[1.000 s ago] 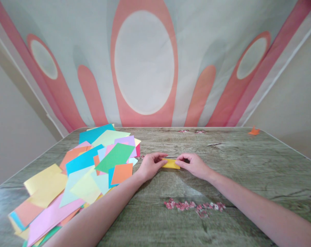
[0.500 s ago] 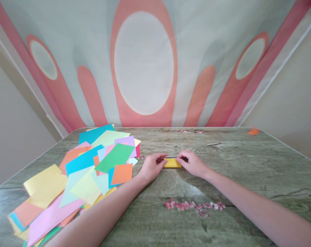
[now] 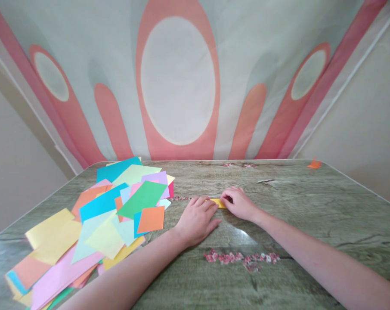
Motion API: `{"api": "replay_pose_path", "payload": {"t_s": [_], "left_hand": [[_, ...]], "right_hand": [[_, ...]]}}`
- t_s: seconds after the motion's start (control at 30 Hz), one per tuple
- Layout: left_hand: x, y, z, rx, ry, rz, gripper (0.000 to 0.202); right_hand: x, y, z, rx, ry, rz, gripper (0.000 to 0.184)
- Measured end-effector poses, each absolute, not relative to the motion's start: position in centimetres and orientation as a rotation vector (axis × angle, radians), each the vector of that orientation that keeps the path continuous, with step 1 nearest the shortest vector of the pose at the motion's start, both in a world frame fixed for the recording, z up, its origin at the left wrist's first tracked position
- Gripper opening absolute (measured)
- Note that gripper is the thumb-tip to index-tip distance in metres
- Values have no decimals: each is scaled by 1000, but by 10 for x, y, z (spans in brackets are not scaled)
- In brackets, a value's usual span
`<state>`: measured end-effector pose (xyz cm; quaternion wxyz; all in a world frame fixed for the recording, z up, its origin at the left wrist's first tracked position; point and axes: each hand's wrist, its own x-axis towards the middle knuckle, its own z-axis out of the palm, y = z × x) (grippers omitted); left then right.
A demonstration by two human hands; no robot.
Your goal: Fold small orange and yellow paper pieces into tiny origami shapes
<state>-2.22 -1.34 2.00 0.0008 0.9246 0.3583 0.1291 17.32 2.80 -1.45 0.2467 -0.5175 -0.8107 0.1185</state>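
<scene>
A narrow strip of folded yellow paper (image 3: 218,203) lies on the table between my two hands. My left hand (image 3: 197,219) rests flat over the strip's left part, fingers stretched out and thumb apart, so that part is hidden. At the strip's right end, my right hand (image 3: 238,204) pinches the paper between thumb and curled fingers. Only a short yellow piece shows between the hands.
Loose coloured paper sheets (image 3: 143,199) lie in a wide, overlapping heap on the left. A small folded orange paper piece (image 3: 314,163) sits at the far right corner. Printed pink flowers mark the wood-patterned tabletop (image 3: 311,206). A patterned backdrop stands behind it.
My left hand has gone from pinching the strip's left end to lying flat across it, covering more of the yellow paper. My right hand stays at the right end.
</scene>
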Motion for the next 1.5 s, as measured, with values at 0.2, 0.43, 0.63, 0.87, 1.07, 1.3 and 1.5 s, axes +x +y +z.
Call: {"api": "replay_pose_path", "payload": {"t_s": [0.2, 0.43, 0.63, 0.87, 1.07, 1.3, 1.5], "left_hand": [[-24, -12, 17, 2910, 1137, 378, 41], [-23, -12, 17, 2899, 1121, 381, 40], [-23, -11, 17, 2903, 1125, 373, 40], [-24, -9, 17, 3012, 1119, 307, 41], [-24, -8, 16, 3091, 1108, 281, 41], [-24, -7, 23, 3179, 1120, 174, 38], [-25, -6, 24, 3216, 1134, 155, 36]], "right_hand": [[172, 27, -12, -1418, -2230, 291, 13], [171, 27, -12, -1442, -2262, 250, 14], [171, 26, -11, -1454, -2278, 227, 15], [171, 27, -12, -1453, -2285, 209, 13], [171, 27, -13, -1460, -2281, 201, 12], [171, 28, -14, -1473, -2280, 206, 12], [170, 30, -16, -1462, -2249, 221, 11]]}}
